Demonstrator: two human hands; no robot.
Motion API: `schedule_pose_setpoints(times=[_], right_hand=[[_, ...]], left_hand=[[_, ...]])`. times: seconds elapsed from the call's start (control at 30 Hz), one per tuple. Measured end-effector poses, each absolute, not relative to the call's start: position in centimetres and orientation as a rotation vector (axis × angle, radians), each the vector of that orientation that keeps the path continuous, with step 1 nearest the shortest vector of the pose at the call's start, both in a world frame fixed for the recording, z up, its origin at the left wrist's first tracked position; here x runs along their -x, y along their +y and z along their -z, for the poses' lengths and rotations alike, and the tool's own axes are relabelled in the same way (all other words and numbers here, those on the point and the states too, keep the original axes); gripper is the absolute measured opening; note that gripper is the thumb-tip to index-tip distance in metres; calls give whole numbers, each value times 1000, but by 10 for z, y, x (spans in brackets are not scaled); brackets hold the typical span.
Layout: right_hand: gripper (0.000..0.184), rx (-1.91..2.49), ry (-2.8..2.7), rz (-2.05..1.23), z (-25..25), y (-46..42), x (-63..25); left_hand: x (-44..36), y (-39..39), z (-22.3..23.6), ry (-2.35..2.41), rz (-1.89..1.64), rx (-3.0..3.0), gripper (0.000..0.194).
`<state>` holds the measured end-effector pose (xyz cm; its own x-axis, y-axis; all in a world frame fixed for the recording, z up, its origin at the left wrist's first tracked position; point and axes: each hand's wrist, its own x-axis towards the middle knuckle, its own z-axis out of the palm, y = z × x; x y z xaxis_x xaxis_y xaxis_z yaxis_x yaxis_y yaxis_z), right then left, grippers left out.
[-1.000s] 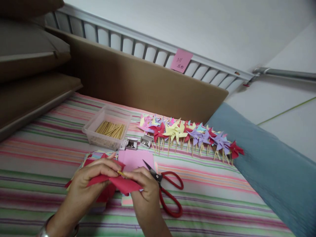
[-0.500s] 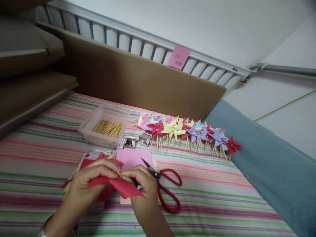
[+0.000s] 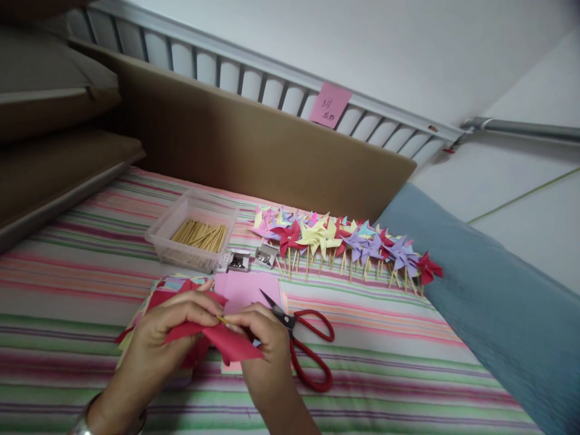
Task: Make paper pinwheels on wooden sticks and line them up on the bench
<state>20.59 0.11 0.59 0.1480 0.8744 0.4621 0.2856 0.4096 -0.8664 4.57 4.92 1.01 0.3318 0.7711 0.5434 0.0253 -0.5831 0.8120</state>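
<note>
My left hand (image 3: 165, 329) grips a red paper pinwheel (image 3: 235, 345) whose folded blades spread below the fingers. Between the fingertips of both hands shows the short end of a wooden stick (image 3: 222, 319). My right hand (image 3: 267, 338) is closed in a pinch on that stick, against the paper; most of the stick is hidden. Under the hands lie a stack of coloured paper pieces (image 3: 158, 293) and a pile of pink paper squares (image 3: 247, 287). Scissors (image 3: 289, 322) with red handles rest just right of my right hand, blades parted.
A clear plastic box (image 3: 165, 232) holds many wooden sticks (image 3: 199, 235). Beside it stand two small boxes of metal pins (image 3: 238, 261). Finished pinwheels (image 3: 321, 235) lie in rows at the back right, before a cardboard panel (image 3: 254, 139). Wrapped packages (image 3: 58, 175) stand at the left.
Both hands stay almost in place around the pinwheel, with only a very slight shift. The rest of the table looks the same.
</note>
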Motion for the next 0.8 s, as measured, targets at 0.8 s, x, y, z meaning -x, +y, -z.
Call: schedule_pose_setpoints(times=[0.8], right_hand=[[19,1110,-1432,-548,-3,0,-207]], left_hand=[[-48,47,-16,764,-1316,-1846,20]])
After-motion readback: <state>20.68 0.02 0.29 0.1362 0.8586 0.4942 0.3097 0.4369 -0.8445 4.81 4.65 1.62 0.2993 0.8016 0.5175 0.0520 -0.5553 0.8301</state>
